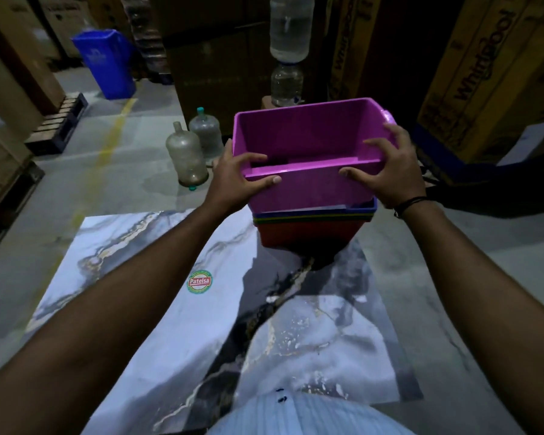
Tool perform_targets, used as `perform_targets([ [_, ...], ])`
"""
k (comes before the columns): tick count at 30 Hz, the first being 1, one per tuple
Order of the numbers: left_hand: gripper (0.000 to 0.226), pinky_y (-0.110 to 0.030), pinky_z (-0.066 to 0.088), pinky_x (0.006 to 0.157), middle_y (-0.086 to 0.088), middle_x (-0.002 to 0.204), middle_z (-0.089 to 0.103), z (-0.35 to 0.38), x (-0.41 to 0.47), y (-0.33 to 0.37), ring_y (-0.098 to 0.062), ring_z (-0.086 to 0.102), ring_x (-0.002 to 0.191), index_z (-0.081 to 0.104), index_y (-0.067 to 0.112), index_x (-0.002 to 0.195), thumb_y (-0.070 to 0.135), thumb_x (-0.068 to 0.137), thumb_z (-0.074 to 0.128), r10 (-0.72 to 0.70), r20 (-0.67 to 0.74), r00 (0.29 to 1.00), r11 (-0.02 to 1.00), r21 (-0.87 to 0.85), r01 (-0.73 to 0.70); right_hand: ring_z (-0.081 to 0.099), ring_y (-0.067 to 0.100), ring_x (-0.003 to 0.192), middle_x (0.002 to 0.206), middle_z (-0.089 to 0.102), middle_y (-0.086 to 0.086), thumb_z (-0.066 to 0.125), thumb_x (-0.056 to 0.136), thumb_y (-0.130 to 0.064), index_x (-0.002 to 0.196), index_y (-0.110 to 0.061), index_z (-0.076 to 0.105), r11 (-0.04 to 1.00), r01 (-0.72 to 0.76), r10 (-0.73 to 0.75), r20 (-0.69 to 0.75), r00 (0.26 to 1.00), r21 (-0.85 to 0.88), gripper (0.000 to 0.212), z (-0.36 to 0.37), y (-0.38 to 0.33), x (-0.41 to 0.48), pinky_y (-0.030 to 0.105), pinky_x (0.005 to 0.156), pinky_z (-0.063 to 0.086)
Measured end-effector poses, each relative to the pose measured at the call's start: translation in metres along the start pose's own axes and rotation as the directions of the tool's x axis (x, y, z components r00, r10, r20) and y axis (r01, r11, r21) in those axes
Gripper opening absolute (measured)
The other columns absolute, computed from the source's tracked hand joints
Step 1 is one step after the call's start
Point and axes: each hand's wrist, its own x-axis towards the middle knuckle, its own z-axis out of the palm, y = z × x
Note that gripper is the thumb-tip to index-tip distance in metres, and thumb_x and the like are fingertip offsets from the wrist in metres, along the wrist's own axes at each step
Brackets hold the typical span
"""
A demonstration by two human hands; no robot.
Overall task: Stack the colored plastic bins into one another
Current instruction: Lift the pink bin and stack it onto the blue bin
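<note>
**Both hands gripping the purple bin**

Left hand (233, 178) is clamping the near-left corner of the purple bin (308, 152), thumb over the rim. Right hand (390, 171) is gripping the near-right corner, fingers spread, partly curled. That bin is sitting tilted in a nested stack (311, 224) of blue, green and red ones on the marble slab (157, 277).

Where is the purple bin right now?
In the head view the purple bin is centre-right, held between the left hand and right hand, sitting atop the stack of colored bins on the marble slab.
</note>
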Motion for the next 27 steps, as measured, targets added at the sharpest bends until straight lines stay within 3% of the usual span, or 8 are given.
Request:
perform_targets([
  [5,0.058,-0.044,0.034,0.113,-0.005,0.157,0.036,0.015,0.022,0.005,-0.035,0.033,0.143,0.071,0.042,0.112,0.073,0.063,0.078,-0.062,0.020,0.998,0.992,0.109,0.059,0.039,0.032,0.137,0.149,0.040,0.010,0.069,0.069,-0.076,0.118,-0.021,0.066,1.000,-0.013,0.014,0.020,1.000,-0.026,0.074,0.012,0.022,0.017,0.050,0.108,0.043],
  [9,0.059,-0.052,0.039,0.115,-0.002,0.141,0.044,0.036,0.028,-0.008,-0.033,0.040,0.135,0.071,0.042,0.109,0.078,0.062,0.074,-0.129,0.141,0.981,0.986,0.124,0.112,0.042,0.030,0.136,0.147,0.040,0.008,0.063,0.069,-0.082,0.118,-0.025,0.064,0.992,-0.110,0.117,0.129,0.985,-0.055,0.075,0.036,0.045,0.010,0.049,0.106,0.046],
  [11,0.061,-0.050,0.044,0.111,-0.003,0.136,0.049,0.047,0.030,-0.017,-0.032,0.048,0.130,0.073,0.040,0.107,0.082,0.062,0.071,-0.187,0.196,0.963,0.976,0.146,0.160,0.051,0.030,0.125,0.138,0.046,0.009,0.065,0.073,-0.076,0.118,-0.021,0.064,0.986,-0.148,0.160,0.183,0.970,-0.074,0.071,0.048,0.053,0.002,0.047,0.099,0.051],
  [14,0.059,-0.041,0.051,0.102,-0.007,0.132,0.061,0.049,0.026,-0.022,-0.028,0.060,0.121,0.075,0.023,0.114,0.065,0.074,0.076,-0.260,0.255,0.931,0.960,0.175,0.220,0.058,0.031,0.113,0.129,0.050,0.012,0.072,0.075,-0.066,0.123,-0.013,0.063,0.975,-0.208,0.220,0.209,0.953,-0.079,0.073,0.057,0.059,-0.013,0.044,0.092,0.054],
  [17,0.069,-0.037,0.049,0.099,-0.014,0.135,0.063,0.057,0.023,-0.029,-0.031,0.061,0.122,0.063,0.009,0.134,0.049,0.080,0.079,-0.291,0.331,0.898,0.943,0.258,0.211,0.056,0.033,0.119,0.144,0.039,0.012,0.072,0.073,-0.067,0.139,-0.010,0.048,0.960,-0.249,0.274,0.228,0.934,-0.132,0.090,0.070,0.074,-0.030,0.045,0.091,0.054],
  [21,0.078,-0.035,0.047,0.094,-0.015,0.141,0.058,0.062,0.021,-0.035,-0.034,0.060,0.123,0.045,0.012,0.146,0.045,0.083,0.078,-0.297,0.388,0.872,0.935,0.303,0.184,0.040,0.036,0.140,0.164,0.012,0.016,0.064,0.079,-0.070,0.155,-0.007,0.019,0.940,-0.292,0.332,0.266,0.905,-0.179,0.109,0.088,0.088,-0.045,0.050,0.100,0.050],
  [23,0.084,-0.038,0.049,0.096,-0.016,0.141,0.057,0.064,0.023,-0.036,-0.035,0.059,0.123,0.041,0.013,0.148,0.050,0.082,0.077,-0.319,0.403,0.858,0.923,0.340,0.183,0.033,0.036,0.145,0.165,0.012,0.017,0.057,0.081,-0.073,0.157,-0.004,0.012,0.937,-0.276,0.332,0.301,0.894,-0.215,0.112,0.094,0.093,-0.048,0.050,0.107,0.044],
  [27,0.089,-0.043,0.050,0.096,-0.021,0.140,0.054,0.070,0.030,-0.037,-0.038,0.059,0.121,0.039,0.011,0.148,0.057,0.081,0.075,-0.350,0.425,0.834,0.885,0.442,0.147,0.027,0.036,0.147,0.161,0.023,0.021,0.048,0.080,-0.081,0.155,-0.002,0.017,0.934,-0.235,0.315,0.303,0.900,-0.270,0.113,0.094,0.098,-0.046,0.052,0.118,0.029],
])
